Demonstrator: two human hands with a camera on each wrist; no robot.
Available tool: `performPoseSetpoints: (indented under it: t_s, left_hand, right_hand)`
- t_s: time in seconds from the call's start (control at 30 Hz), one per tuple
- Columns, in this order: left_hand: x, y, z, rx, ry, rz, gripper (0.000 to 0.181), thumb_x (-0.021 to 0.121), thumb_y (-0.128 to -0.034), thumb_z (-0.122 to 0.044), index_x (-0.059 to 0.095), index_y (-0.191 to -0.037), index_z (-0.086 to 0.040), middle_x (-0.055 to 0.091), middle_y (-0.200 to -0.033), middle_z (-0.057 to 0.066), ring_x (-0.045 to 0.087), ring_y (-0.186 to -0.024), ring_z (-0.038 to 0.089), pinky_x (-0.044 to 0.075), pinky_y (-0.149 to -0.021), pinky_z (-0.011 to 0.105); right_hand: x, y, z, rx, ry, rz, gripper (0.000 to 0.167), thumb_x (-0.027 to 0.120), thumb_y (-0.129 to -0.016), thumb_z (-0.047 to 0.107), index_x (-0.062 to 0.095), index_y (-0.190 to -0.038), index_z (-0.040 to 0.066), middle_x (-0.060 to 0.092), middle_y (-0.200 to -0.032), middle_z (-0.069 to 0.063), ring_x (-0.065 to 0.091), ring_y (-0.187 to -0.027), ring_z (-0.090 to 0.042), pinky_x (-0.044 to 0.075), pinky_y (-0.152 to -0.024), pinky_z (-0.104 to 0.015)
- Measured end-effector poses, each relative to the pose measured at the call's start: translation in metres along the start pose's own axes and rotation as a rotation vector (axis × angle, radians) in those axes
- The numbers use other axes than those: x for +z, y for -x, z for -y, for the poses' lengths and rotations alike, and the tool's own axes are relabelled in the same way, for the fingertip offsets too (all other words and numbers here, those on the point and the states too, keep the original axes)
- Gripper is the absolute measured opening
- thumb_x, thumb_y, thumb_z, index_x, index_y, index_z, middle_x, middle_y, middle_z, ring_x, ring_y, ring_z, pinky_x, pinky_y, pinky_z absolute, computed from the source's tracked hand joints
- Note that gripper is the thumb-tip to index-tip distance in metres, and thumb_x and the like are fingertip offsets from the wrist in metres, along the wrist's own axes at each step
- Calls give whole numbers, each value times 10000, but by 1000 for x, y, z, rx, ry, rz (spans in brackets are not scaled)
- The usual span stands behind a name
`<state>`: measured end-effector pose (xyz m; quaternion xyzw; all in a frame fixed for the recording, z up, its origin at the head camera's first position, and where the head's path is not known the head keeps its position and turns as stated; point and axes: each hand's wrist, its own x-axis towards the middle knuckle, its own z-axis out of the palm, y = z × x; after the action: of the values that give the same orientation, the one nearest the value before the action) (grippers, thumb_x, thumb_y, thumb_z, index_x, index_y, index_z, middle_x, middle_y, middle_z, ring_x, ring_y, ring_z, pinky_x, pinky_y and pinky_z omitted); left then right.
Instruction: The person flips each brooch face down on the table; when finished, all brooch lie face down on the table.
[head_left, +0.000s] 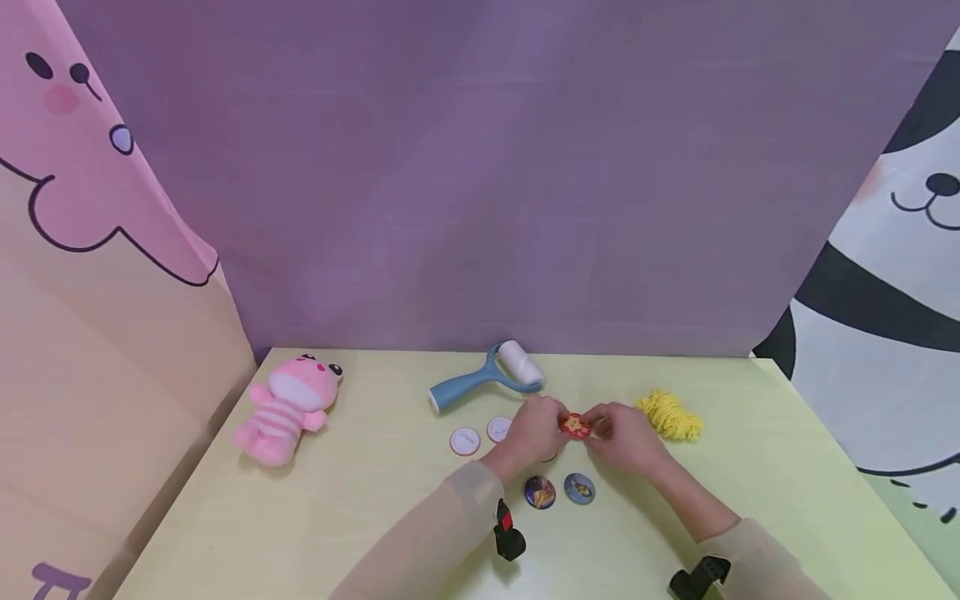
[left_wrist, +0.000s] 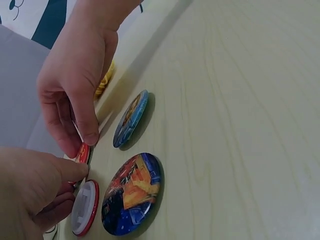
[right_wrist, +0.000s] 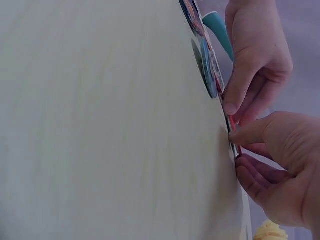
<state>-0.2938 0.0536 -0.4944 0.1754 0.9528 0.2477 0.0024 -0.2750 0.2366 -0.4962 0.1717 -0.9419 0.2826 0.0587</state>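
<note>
A red pin-back badge (head_left: 575, 427) with a yellow star-shaped figure is face up between the two hands. My left hand (head_left: 536, 427) pinches its left edge and my right hand (head_left: 626, 435) pinches its right edge, low over the table. The fingers partly cover the badge in both wrist views. Nearer to me lie two picture badges, a dark blue and orange one (head_left: 540, 492) and a blue one (head_left: 580, 488). Beside the left fingers, a badge with its white back up (left_wrist: 85, 207) lies mostly hidden in the head view.
Two more badges lie white side up, one (head_left: 465, 442) left of another (head_left: 498, 429). Behind them is a blue-handled lint roller (head_left: 480, 379). Yellow yarn (head_left: 670, 415) lies right of my right hand. A pink plush toy (head_left: 288, 408) lies on the table's (head_left: 225, 533) left side.
</note>
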Motion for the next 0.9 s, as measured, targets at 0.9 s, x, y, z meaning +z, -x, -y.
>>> performPoseSetpoints:
  t_s: [0.9]
  left_hand:
    - [-28, 21, 14, 223, 431, -265, 233, 818, -956, -262, 749, -1124, -116, 815, -1122, 60, 789, -1065, 204, 626, -949, 296]
  right_hand:
    - [-30, 7, 5, -65, -370, -63, 205, 808, -943, 98, 788, -1145, 70, 792, -1107, -145, 756, -923, -68, 609, -837, -176]
